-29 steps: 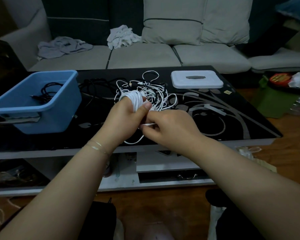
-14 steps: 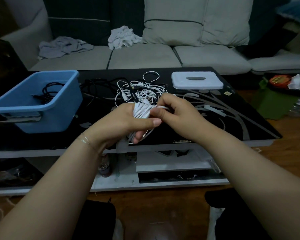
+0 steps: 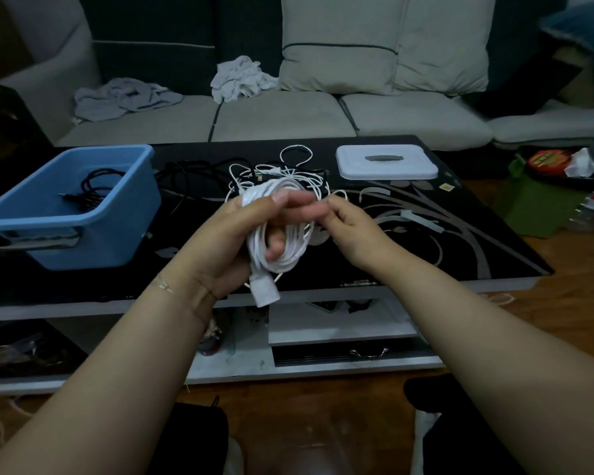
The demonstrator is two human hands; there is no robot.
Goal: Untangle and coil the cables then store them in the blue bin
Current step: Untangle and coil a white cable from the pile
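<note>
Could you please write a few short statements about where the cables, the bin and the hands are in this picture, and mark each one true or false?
1. The left hand holds a coiled white cable. True.
2. The blue bin is empty. False: a black cable already lies inside it.
3. The white lid sits on the blue bin. False: it lies flat on the black table, at the far right, apart from the bin.
4. A tangle of white cables lies on the table beyond the hands. True.
5. The right hand grips the bin's rim. False: it is beside the coil, fingertips near the left hand, away from the bin.
</note>
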